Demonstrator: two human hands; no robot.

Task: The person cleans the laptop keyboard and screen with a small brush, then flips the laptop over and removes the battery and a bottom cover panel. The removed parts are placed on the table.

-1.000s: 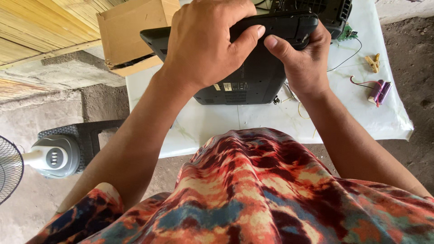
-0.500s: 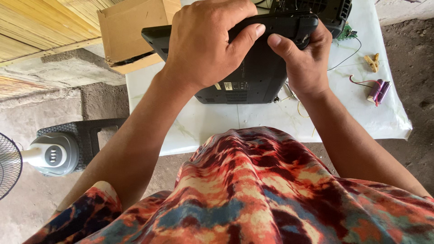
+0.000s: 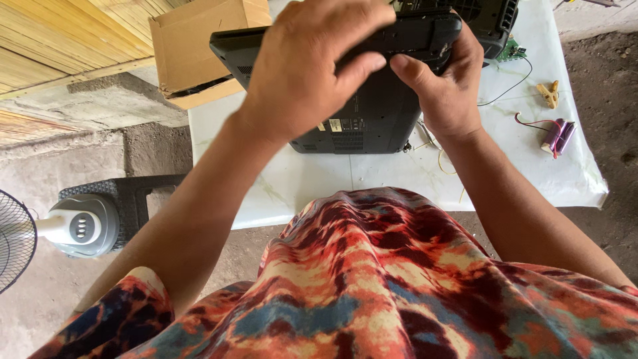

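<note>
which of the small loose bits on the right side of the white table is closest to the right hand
The green circuit board, just beside the right hand. The tan clip and the purple cylinder pair lie farther out toward the white table edge.

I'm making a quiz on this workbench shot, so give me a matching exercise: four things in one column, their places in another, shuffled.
Things:
1. black laptop
2. cardboard box
3. electric fan
4. purple battery cells

Places:
A. on the ground, far left
B. at the white table's right side, with red wires
C. gripped by the left hand and the right hand
D. at the table's back left corner

Pairs: 1-C, 2-D, 3-A, 4-B
</note>
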